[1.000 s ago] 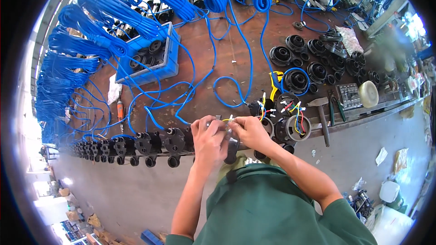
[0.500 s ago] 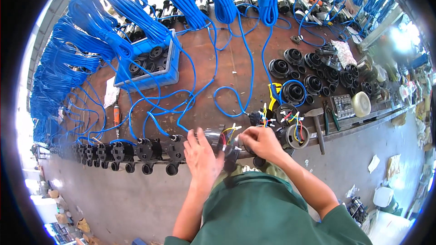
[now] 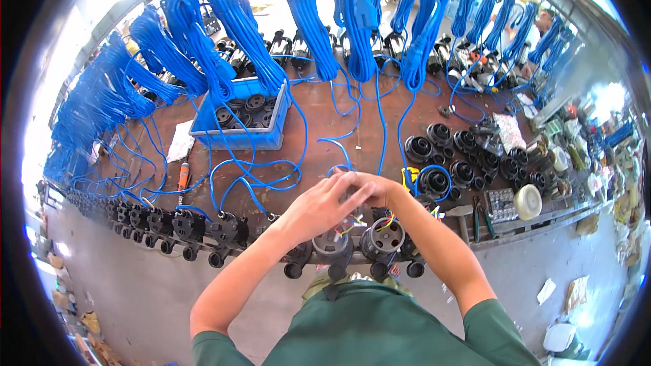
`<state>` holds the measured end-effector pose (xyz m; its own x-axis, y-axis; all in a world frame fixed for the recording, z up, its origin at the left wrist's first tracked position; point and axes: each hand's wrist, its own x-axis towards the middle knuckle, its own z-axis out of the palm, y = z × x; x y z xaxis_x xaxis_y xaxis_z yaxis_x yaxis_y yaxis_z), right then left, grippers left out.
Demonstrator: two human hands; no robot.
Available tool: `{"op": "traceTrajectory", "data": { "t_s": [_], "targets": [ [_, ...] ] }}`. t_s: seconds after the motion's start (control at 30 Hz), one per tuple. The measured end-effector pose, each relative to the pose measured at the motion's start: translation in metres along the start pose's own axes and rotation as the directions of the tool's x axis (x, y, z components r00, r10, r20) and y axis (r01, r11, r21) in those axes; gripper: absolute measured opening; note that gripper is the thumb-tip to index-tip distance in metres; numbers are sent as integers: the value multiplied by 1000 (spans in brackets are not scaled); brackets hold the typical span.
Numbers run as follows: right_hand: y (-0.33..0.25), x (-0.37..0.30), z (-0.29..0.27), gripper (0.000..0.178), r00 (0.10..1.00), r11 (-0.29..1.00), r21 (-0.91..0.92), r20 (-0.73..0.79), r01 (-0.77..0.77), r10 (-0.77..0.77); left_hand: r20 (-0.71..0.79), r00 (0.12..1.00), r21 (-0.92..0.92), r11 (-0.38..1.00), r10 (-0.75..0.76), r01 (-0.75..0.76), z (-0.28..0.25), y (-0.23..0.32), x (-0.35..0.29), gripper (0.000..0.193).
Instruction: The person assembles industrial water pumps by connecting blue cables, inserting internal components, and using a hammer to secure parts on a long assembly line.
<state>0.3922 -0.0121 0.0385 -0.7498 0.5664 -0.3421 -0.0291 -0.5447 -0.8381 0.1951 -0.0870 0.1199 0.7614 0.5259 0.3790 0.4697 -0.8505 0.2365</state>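
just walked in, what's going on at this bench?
A person in a green shirt has both hands together over the near edge of a brown workbench. The left hand and right hand meet above a black pump housing with coloured wires sticking out; what the fingers grip is hidden. A row of similar housings runs leftward along the edge, each trailing a blue cable. A blue crate of parts sits behind.
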Motion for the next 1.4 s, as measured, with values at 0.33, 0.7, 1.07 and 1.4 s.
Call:
{"op": "traceTrajectory", "data": {
  "t_s": [0.33, 0.7, 1.07, 1.4],
  "targets": [
    [35, -15, -16, 40, 958, 851, 440, -144, 287, -249, 488, 699, -870, -230, -522, 435, 81, 12, -31, 83],
    [51, -19, -17, 55, 950, 841, 461, -15, 284, -312, 502, 544, -693, 64, -672, 718, 83, 18, -53, 41],
    [109, 15, -59, 56, 894, 615, 692, -101, 378, -436, 484, 415, -617, 36, -770, 786, 87, 11, -31, 44],
    [23, -26, 14, 27, 820, 891, 357, -394, -280, 415, -282, 738, -241, 790, -613, 564, 113, 27, -75, 34]
  ]
}}
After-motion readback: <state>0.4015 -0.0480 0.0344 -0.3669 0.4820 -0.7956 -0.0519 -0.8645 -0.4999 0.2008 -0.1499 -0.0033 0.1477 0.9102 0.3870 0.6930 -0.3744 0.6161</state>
